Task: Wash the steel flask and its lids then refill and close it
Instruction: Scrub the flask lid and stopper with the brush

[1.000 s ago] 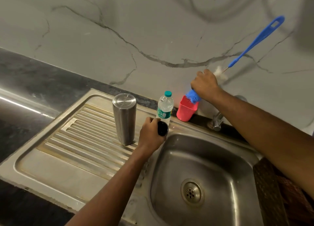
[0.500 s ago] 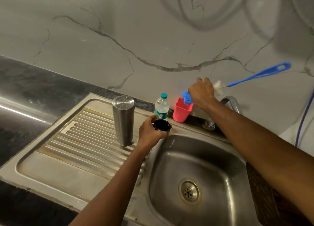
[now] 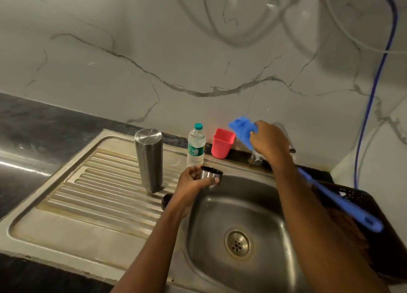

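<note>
The steel flask (image 3: 149, 159) stands upside down on the ribbed drainboard (image 3: 94, 189). My left hand (image 3: 193, 182) grips a steel cup lid (image 3: 211, 176), open side up, at the left rim of the sink basin (image 3: 240, 226). A small dark lid (image 3: 166, 201) lies on the drainboard, partly hidden behind my left wrist. My right hand (image 3: 269, 140) holds a blue bottle brush (image 3: 242, 127) near its sponge head, above the tap. The long blue handle (image 3: 343, 204) slants down to the right behind my forearm.
A plastic water bottle (image 3: 196, 145) and a red cup (image 3: 222, 143) stand at the back of the sink. The tap (image 3: 256, 159) is mostly hidden by my right hand. A dark basket (image 3: 361, 206) sits at the right. A blue hose (image 3: 372, 94) runs down the wall.
My right hand lifted the brush out of the red cup and swung its handle from up-right down behind my forearm. My left hand turned the steel cup lid upright by the sink rim.
</note>
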